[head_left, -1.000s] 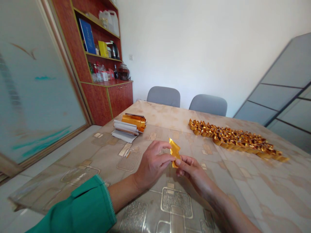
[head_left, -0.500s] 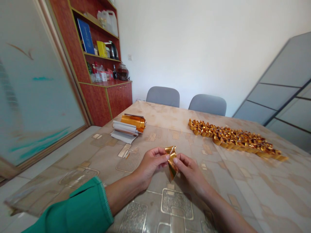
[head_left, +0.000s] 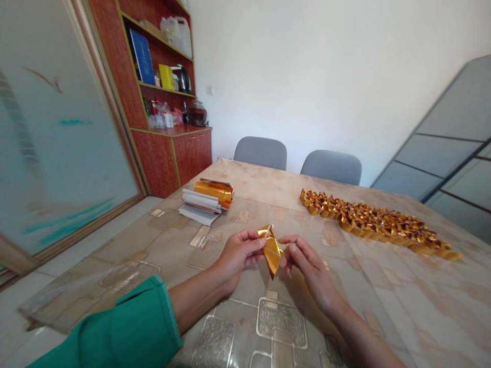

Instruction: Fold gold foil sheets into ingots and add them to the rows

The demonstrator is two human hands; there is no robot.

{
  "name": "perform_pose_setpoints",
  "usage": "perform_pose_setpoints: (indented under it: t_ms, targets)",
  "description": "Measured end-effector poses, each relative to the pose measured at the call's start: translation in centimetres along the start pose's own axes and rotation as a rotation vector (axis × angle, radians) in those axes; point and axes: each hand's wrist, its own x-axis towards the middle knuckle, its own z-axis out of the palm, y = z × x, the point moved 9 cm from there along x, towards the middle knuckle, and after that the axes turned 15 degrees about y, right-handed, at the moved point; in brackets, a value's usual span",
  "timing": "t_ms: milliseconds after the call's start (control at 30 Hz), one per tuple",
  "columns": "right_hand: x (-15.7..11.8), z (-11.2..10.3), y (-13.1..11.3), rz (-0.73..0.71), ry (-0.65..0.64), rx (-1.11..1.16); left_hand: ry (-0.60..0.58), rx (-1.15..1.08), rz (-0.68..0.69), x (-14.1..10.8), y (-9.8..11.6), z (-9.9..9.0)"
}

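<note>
A folded piece of shiny gold foil paper point(head_left: 272, 254), pointed at its top and bottom, is pinched between the thumb and fingers of my left hand point(head_left: 240, 254). It is held upright above the table. My right hand point(head_left: 305, 260) is close by the paper's right edge, its index finger stretched toward it and the thumb apart from that finger. Whether a right fingertip touches the paper I cannot tell. A stack of gold and white foil sheets point(head_left: 213, 193), curled over, lies beyond my left hand. Many folded gold foil pieces point(head_left: 376, 220) sit in packed rows to the right.
A patterned cloth covers the table point(head_left: 253, 176). Two grey chairs point(head_left: 261, 152) stand at its far side. A red-brown cabinet point(head_left: 159, 153) with bottles and a kettle is at the back left, beside a frosted sliding door point(head_left: 69, 128).
My right thumb and fingers have come away from the front of the foil paper. The paper has turned and shows a broader flat face. My left hand keeps its pinch.
</note>
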Motion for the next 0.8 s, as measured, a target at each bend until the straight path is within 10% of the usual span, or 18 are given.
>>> perform_pose_setpoints:
  t_ms: [267, 800]
  targets:
    - [-1.8, 2.0, -3.0, -0.599, -0.345, -0.337, -0.084, -0.011, -0.190, -0.3, -1.4, 0.2]
    - [-1.8, 1.1, -5.6, -0.756, -0.242, -0.411, -0.103, -0.028, -0.093, -0.8, -0.9, 0.6]
